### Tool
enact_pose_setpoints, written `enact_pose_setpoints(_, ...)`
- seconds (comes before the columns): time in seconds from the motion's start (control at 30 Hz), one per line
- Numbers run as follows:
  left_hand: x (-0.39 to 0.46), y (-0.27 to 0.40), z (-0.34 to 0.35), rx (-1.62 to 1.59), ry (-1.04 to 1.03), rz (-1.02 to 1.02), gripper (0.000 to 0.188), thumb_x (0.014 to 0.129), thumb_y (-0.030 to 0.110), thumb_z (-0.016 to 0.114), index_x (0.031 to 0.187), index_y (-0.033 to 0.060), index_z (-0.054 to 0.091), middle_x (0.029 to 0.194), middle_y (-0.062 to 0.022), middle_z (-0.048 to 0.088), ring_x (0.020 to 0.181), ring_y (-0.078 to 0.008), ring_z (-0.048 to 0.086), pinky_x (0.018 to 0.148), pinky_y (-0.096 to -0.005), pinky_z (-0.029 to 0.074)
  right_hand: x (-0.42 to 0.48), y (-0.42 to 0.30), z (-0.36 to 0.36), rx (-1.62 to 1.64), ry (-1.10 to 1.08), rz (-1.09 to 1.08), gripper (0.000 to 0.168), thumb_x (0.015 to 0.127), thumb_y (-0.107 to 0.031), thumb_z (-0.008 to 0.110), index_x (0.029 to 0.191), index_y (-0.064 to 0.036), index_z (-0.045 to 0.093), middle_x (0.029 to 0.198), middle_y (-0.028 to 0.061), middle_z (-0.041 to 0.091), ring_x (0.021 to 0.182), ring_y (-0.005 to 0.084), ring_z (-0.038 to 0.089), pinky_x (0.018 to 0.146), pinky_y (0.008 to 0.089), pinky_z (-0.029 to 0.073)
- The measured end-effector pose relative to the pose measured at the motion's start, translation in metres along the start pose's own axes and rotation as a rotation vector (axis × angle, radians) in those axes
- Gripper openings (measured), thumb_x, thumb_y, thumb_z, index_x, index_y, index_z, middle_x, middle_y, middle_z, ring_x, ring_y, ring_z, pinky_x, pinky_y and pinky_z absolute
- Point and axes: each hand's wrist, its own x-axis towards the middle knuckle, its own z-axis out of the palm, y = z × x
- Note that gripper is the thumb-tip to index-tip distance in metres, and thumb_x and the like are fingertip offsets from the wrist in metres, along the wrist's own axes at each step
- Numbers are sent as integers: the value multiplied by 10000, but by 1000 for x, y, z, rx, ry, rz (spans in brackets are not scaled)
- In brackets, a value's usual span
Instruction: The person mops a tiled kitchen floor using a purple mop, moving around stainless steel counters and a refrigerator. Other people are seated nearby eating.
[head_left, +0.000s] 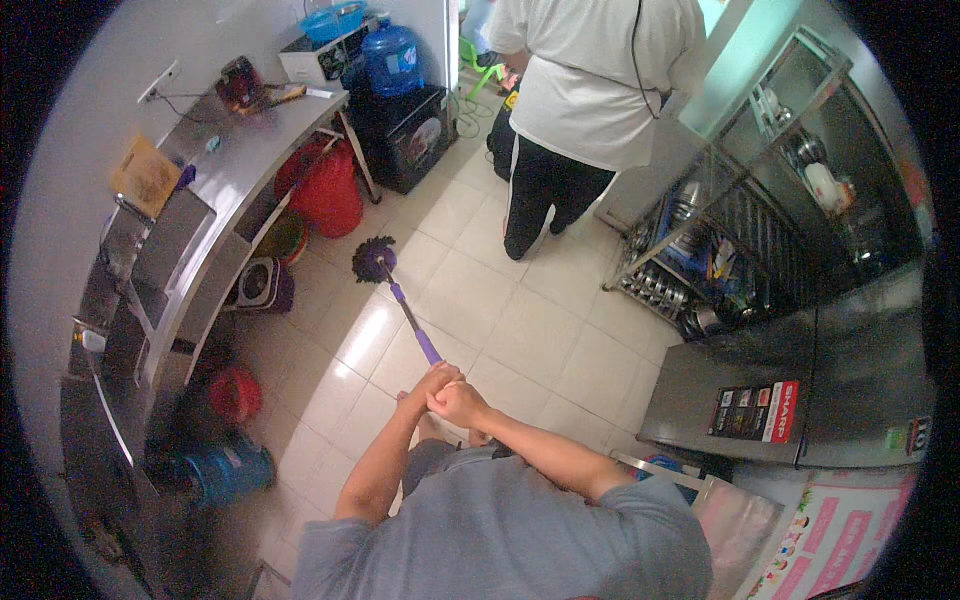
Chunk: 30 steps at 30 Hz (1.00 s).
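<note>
A mop (427, 346) with a purple and metal handle slants away from me, up and to the left across the tiled floor (495, 322). Its round head (373, 259), fringed with dark strands, rests on the tiles near the red bin. My left hand (439, 379) is closed around the upper part of the handle. Right beside it, my right hand (459, 403) also grips the handle, the two touching. The handle's top end is hidden by my hands.
Along the left runs a steel counter and sink (247, 161), with a red bin (330, 187), a red bucket (235, 395) and a blue water bottle (229, 474) beneath. A person (577, 97) stands ahead. Steel racks (667, 240) and a Sharp refrigerator (735, 405) line the right.
</note>
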Motion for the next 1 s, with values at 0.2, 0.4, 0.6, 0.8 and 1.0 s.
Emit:
enact_pose_setpoints(0.2, 26, 112, -45, -26, 24, 42, 271, 656, 266, 625, 818, 54, 580, 842, -103, 582, 929, -296, 547, 899, -411, 403, 1, -95, -79, 140, -119, 69, 447, 838, -273, 690, 507, -9, 547, 460, 136, 476, 407, 244, 444, 449, 372, 382)
enact_pose_setpoints(0.4, 36, 225, -43, -39, -103, 98, 259, 641, 236, 657, 783, 33, 580, 819, -137, 593, 852, -334, 565, 831, -433, 412, -26, -180, -148, 321, -106, -400, 452, 772, -218, 770, 478, -68, 460, 481, 83, 453, 483, 225, 467, 548, 342, 390)
enact_pose_setpoints(0.6, 36, 187, -23, -147, -167, -33, 200, 693, 211, 626, 727, 28, 553, 732, -142, 584, 741, -337, 579, 720, -444, 427, -32, -165, -135, 206, -18, -269, 410, 781, -118, 723, 493, -52, 438, 497, 91, 452, 512, 246, 482, 550, 356, 375)
enact_pose_setpoints(0.8, 43, 187, -43, -178, -191, 133, 192, 675, 220, 638, 693, 53, 545, 675, -127, 574, 664, -336, 575, 637, -428, 419, -17, -169, -138, 297, -23, -394, 369, 782, -36, 655, 501, -40, 417, 506, 106, 445, 505, 269, 472, 558, 377, 382)
enact_pose_setpoints(1.0, 30, 188, -21, -73, -210, 77, 206, 643, 221, 658, 715, 66, 542, 722, -112, 583, 712, -328, 578, 697, -426, 414, -50, -135, -113, 340, 3, -432, 330, 764, 0, 630, 509, -29, 423, 515, 118, 449, 522, 283, 485, 571, 387, 400)
